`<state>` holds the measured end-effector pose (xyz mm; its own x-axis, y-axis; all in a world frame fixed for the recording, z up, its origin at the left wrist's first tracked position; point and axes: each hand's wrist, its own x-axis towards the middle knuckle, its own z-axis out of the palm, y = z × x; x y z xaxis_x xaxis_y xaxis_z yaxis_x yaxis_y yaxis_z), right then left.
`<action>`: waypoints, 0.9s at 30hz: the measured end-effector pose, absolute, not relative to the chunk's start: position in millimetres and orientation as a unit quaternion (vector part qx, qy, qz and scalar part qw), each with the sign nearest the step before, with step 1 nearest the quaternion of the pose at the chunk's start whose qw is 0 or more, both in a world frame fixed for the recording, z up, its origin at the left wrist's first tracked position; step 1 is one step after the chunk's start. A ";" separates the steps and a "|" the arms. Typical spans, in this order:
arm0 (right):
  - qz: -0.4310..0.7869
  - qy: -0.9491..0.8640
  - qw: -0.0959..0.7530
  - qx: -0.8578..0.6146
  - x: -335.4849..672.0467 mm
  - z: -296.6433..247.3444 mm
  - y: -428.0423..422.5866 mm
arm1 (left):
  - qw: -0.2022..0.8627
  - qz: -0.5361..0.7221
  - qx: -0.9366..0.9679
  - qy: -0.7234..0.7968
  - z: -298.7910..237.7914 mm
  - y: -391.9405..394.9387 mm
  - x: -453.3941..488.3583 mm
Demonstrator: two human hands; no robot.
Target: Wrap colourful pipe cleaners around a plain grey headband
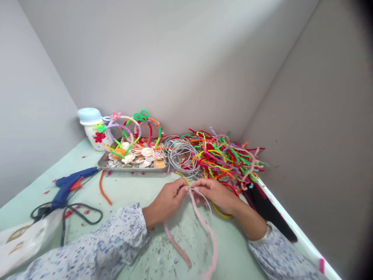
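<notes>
Head view, from my remote station: I have both hands at the lower centre of the frame, above the pale green counter (145, 184). The left hand (167, 200) has its grip together, thumb and forefinger pinched on the upper end of a pink fuzzy stem (213, 245). The right hand (218, 196) meets it there, fingertips just beside the same end; I cannot tell whether that grip is clamped or only touching. The stem hangs from this meeting point and curves to the bottom edge, right of centre. A thin pale wire (207, 201) arcs out below the right fingers. A second pink length (178, 248) shows below the left wrist; I cannot tell if it joins the first. A yellow stem (222, 212) lies partly under the right hand.

Surroundings I log: at centre left, a metal tray (136, 169) of seashells (144, 158), with colourful fuzzy hoops (159, 136) standing over it; behind its left end, a white jar (89, 131). Right of the tray, a wire coil (175, 159) touches a tangled heap of coloured stems (220, 155). Middle left, a blue glue gun (62, 190) lies near an orange stem (102, 189)
</notes>
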<state>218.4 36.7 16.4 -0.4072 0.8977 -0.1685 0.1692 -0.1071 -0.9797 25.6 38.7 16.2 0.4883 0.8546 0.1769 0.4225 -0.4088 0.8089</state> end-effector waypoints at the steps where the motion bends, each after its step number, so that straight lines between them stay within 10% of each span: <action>1: 0.600 -0.596 0.293 -0.446 217.7 17.8 35.2 | 0.361 0.304 0.781 0.409 15.9 38.8 25.6; 13: 0.612 -0.569 0.345 -0.428 205.0 8.7 32.5 | 0.370 0.303 0.786 0.391 16.5 35.6 26.9; 27: 0.279 -0.801 0.313 -0.427 215.0 9.1 33.5 | 0.440 0.289 0.762 0.378 11.5 40.4 24.8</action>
<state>215.0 33.5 9.1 -0.4386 0.8593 0.2632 0.5103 0.4792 -0.7141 24.8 40.4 11.5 0.5476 0.8298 0.1074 0.3219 -0.3275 0.8883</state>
